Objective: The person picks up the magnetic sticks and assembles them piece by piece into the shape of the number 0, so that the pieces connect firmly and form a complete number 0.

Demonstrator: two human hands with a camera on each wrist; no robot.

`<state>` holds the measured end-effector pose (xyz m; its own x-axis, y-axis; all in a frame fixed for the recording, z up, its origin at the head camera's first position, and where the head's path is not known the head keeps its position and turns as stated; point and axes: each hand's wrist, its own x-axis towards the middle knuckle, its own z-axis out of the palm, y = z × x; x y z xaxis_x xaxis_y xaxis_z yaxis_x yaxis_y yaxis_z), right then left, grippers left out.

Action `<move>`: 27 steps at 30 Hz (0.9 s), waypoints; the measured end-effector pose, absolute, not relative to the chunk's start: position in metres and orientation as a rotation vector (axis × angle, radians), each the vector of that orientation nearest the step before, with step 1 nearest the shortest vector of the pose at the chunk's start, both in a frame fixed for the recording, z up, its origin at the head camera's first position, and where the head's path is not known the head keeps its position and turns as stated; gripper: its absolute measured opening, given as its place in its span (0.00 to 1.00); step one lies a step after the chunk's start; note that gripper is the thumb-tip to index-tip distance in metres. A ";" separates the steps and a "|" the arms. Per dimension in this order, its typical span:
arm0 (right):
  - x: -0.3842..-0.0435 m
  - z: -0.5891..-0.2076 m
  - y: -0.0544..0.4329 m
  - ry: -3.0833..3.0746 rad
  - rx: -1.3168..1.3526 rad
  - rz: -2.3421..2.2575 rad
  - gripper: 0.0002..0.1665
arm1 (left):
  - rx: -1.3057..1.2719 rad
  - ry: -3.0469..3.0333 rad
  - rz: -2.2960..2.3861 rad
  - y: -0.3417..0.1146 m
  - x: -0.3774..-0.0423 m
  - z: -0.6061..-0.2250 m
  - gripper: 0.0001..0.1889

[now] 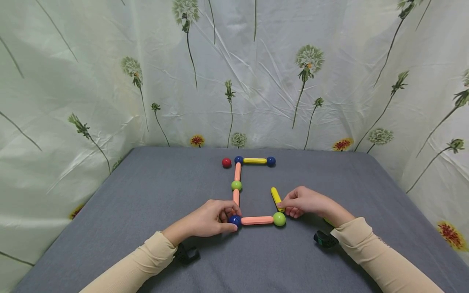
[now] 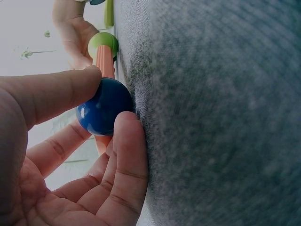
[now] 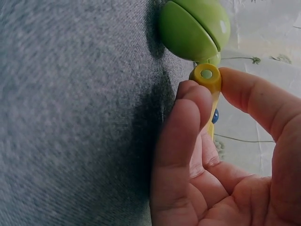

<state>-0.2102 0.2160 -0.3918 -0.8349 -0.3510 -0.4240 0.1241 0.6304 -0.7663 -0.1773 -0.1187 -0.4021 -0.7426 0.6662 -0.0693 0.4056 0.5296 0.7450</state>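
Note:
My left hand (image 1: 210, 219) holds a blue ball (image 1: 235, 221) between thumb and fingers at the near left corner of a magnetic ball-and-rod figure. From that ball a salmon rod (image 1: 257, 220) runs right to a green ball (image 1: 279, 219). Another salmon rod (image 1: 236, 197), partly behind my fingers, leads away to a second green ball (image 1: 236, 185). My right hand (image 1: 307, 200) pinches a yellow rod (image 1: 275, 195) by its near end, close to the right green ball. In the right wrist view, the yellow rod's end (image 3: 207, 75) appears slightly apart from the green ball (image 3: 188, 30).
Farther back, a salmon rod (image 1: 237, 171) meets a blue ball (image 1: 239, 160), joined by a yellow rod (image 1: 255, 161) to another blue ball (image 1: 271, 161). A loose red ball (image 1: 226, 162) lies left of them. Something green (image 1: 328, 222) shows partly under my right wrist.

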 end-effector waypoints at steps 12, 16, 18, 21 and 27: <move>-0.208 -0.392 0.216 2.292 -0.176 -1.127 0.16 | 0.883 2.428 1.049 -0.119 -0.177 -0.402 0.13; -0.207 -0.391 0.215 2.302 -0.186 -1.119 0.17 | 0.886 2.421 1.052 -0.119 -0.177 -0.401 0.13; -0.207 -0.391 0.214 2.303 -0.192 -1.125 0.17 | 0.886 2.418 1.053 -0.119 -0.177 -0.401 0.12; -0.206 -0.392 0.213 2.302 -0.198 -1.134 0.16 | 0.885 2.414 1.056 -0.119 -0.177 -0.402 0.12; -0.206 -0.391 0.212 2.323 -0.200 -1.122 0.17 | 0.879 2.418 1.058 -0.118 -0.177 -0.402 0.12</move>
<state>-0.2061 0.2115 -0.3910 -0.8393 -0.3568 -0.4102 0.0995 0.6410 -0.7610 -0.1772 -0.1184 -0.4017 -0.7427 0.6656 -0.0735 0.3977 0.5267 0.7513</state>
